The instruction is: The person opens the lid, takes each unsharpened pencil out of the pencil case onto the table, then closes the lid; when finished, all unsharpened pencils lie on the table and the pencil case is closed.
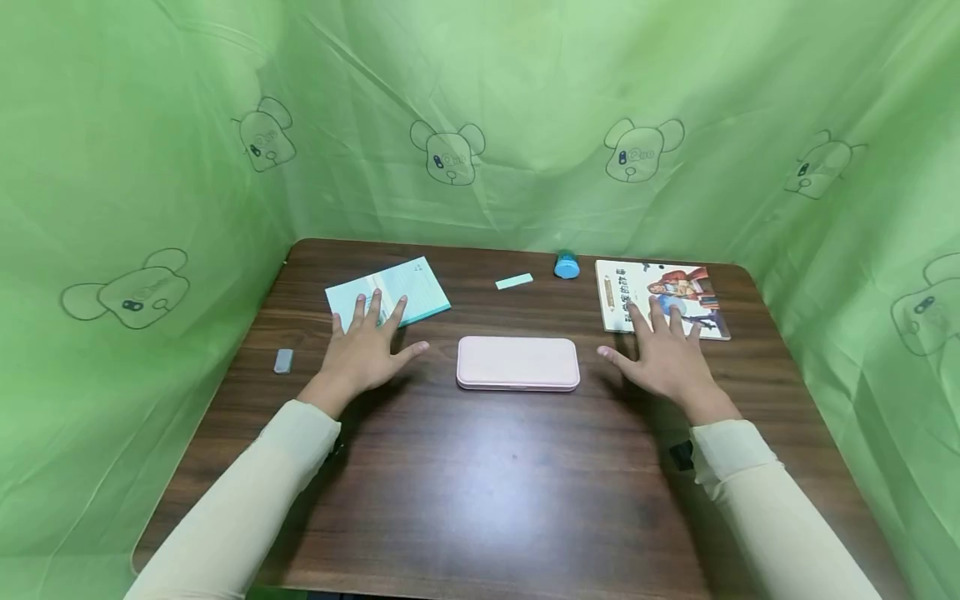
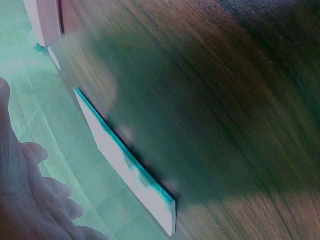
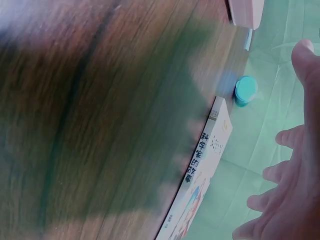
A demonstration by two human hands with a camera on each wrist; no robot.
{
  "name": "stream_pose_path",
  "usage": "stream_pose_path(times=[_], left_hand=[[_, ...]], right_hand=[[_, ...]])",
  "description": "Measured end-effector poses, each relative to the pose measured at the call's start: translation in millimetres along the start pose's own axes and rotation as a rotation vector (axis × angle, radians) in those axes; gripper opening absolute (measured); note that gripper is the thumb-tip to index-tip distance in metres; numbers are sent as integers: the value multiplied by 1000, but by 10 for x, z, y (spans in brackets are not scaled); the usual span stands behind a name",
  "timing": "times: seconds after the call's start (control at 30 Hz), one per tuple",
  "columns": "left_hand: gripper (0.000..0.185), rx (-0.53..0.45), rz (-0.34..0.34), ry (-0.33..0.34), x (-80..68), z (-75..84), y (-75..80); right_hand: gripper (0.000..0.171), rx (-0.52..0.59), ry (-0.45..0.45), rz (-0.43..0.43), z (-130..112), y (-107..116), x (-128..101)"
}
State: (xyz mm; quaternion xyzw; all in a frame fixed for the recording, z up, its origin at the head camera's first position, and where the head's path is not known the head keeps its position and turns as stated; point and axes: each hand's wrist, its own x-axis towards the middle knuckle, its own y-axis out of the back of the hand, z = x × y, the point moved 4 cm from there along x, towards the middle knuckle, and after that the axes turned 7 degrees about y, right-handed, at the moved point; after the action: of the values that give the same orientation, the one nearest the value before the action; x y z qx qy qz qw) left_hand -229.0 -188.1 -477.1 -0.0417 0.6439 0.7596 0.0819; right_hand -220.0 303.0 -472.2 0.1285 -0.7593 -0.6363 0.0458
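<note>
A closed pink case (image 1: pixel 517 362) lies in the middle of the dark wooden table (image 1: pixel 480 483). My left hand (image 1: pixel 367 346) is spread flat to its left, fingers straight, fingertips over the near edge of a teal notebook (image 1: pixel 390 292). My right hand (image 1: pixel 663 354) is spread the same way to the case's right, fingertips over a picture book (image 1: pixel 660 296). Neither hand holds anything. The left wrist view shows the left hand (image 2: pixel 30 200) beside the notebook (image 2: pixel 125 165). The right wrist view shows the right hand (image 3: pixel 285 175) by the picture book (image 3: pixel 202 175).
A small blue round object (image 1: pixel 567 265) and a mint strip (image 1: pixel 514 282) lie at the back of the table. A grey eraser (image 1: pixel 282 361) sits near the left edge. Green cloth with bear prints (image 1: pixel 450 154) walls the table on three sides.
</note>
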Motion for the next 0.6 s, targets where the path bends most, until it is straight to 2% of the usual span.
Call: stream_pose_path(times=[0.17, 0.27, 0.33, 0.43, 0.53, 0.6], left_hand=[[113, -29, 4, 2, 0, 31, 0], [106, -98, 6, -34, -26, 139, 1], [97, -178, -7, -98, -56, 294, -11], [84, -254, -58, -230, -107, 615, -54], [82, -220, -103, -341, -146, 938, -120], [86, -162, -131, -382, -167, 1106, -172]], right_hand=[[108, 19, 14, 7, -79, -13, 15], [105, 82, 68, 3, -241, -57, 27], [103, 148, 130, -25, -417, -105, 41], [102, 226, 247, -71, -728, -181, 68], [102, 219, 339, -93, -985, -256, 100], [101, 175, 376, -92, -1102, -300, 111]])
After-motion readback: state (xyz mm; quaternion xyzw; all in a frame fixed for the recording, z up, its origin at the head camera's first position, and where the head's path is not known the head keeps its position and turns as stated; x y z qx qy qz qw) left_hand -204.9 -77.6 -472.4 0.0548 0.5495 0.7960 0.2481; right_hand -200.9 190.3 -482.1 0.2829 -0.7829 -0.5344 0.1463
